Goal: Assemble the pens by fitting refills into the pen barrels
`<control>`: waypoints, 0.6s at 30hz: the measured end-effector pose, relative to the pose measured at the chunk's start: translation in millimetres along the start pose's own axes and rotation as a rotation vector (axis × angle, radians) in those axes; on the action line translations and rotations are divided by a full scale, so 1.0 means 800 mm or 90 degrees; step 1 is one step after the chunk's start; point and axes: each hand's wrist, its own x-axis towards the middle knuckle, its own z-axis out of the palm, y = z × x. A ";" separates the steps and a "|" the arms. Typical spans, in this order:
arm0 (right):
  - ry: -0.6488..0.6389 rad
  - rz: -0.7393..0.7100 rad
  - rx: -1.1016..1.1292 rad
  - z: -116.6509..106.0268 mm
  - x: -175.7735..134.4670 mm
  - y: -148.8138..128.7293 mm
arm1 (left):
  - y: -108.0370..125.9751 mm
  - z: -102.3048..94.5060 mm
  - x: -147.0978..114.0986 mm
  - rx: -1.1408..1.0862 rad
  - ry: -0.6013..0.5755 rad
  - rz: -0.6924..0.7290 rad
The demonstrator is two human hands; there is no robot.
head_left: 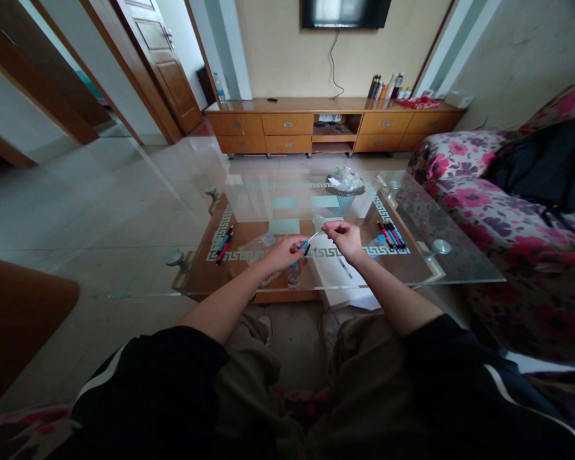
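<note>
Above the near half of the glass coffee table [249, 191], my left hand [287, 251] is closed around a blue pen [305, 244]. A thin pale rod [315, 236], which looks like a pen refill, runs from the pen toward my right hand [345, 240]. The fingertips of that hand are pinched on the rod's far end. A small black piece [307, 250] shows just beside the left fingers; whether it is held or lies on the glass I cannot tell. Blue, red and black pens lie in a left group [224, 245] and a right group [391, 235].
A glass bowl [345, 185] with clear wrapping stands toward the back right of the table. Pale green rectangles [284, 226] show on the tabletop. Under the glass are a water bottle [293, 275] and a white box [335, 271] with a pen. A flowered sofa [474, 185] borders the right.
</note>
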 end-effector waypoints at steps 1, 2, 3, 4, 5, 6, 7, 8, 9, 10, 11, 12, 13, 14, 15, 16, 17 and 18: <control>-0.002 -0.003 -0.002 0.000 0.000 0.000 | 0.000 0.000 0.000 0.000 -0.002 0.001; -0.004 -0.004 -0.004 0.000 0.000 0.001 | 0.000 0.000 0.000 0.000 -0.004 0.002; -0.004 -0.004 -0.007 0.000 0.000 0.001 | 0.000 0.000 0.000 0.000 -0.005 0.003; -0.005 -0.005 -0.007 0.000 0.000 0.002 | 0.000 0.000 0.000 0.000 -0.004 0.002; -0.005 -0.006 -0.006 0.000 0.000 0.002 | 0.001 0.000 0.000 0.000 -0.004 0.001; -0.004 -0.007 -0.004 0.000 0.001 0.003 | 0.001 0.000 0.000 0.000 -0.004 -0.001; -0.002 -0.009 -0.001 0.000 0.001 0.003 | 0.001 -0.001 0.000 -0.001 -0.003 -0.003; -0.001 -0.010 0.002 0.000 0.001 0.004 | 0.002 -0.001 0.000 -0.001 -0.003 -0.005; -0.001 -0.011 0.004 0.000 0.001 0.004 | 0.002 -0.001 0.000 -0.002 -0.003 -0.006; -0.003 -0.011 0.006 0.000 0.001 0.005 | 0.002 -0.001 0.000 -0.002 -0.004 -0.006; -0.007 -0.010 0.007 0.000 0.001 0.005 | 0.002 -0.001 0.000 -0.002 -0.004 -0.006; -0.014 -0.009 0.008 0.000 0.001 0.005 | 0.002 -0.001 0.000 0.000 -0.004 -0.005; -0.021 -0.005 0.007 0.000 0.001 0.006 | 0.003 -0.001 0.001 0.003 -0.004 -0.003; -0.029 0.000 0.008 0.000 0.001 0.006 | 0.004 -0.002 0.001 0.008 -0.004 -0.002; -0.038 0.006 0.009 0.001 0.001 0.007 | 0.005 -0.002 0.001 0.013 -0.003 -0.002; -0.049 0.012 0.011 0.001 0.000 0.008 | 0.006 -0.002 0.000 0.017 -0.004 -0.003; -0.061 0.019 0.014 0.001 0.000 0.008 | 0.008 -0.003 0.000 0.021 -0.006 -0.004; -0.073 0.023 0.018 0.001 0.000 0.009 | 0.010 -0.003 0.000 0.024 -0.009 -0.005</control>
